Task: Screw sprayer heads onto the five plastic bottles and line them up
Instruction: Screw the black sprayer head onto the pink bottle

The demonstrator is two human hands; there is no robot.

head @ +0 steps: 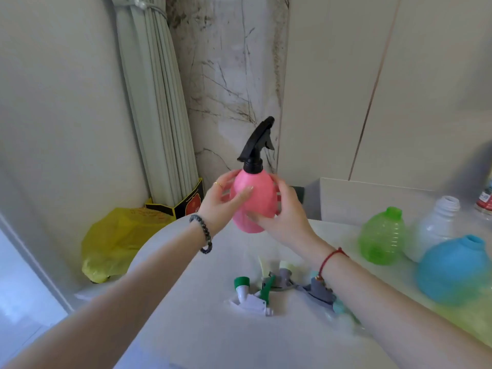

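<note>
Left hand [222,199], right hand [286,217] curled round pink bottle [260,191], black sprayer head [259,141] on: 1 of 5 seemingly done. Next, stand it down.

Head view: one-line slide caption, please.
Left hand and right hand hold the pink bottle, black sprayer head fitted; green bottle, clear bottle and blue bottle stand uncapped by loose sprayer heads.

Nothing is legible. Reddish print on the yellow plastic bag [119,235] at lower left (and on the black cardboard box [190,206] behind it) is too blurred.
</note>
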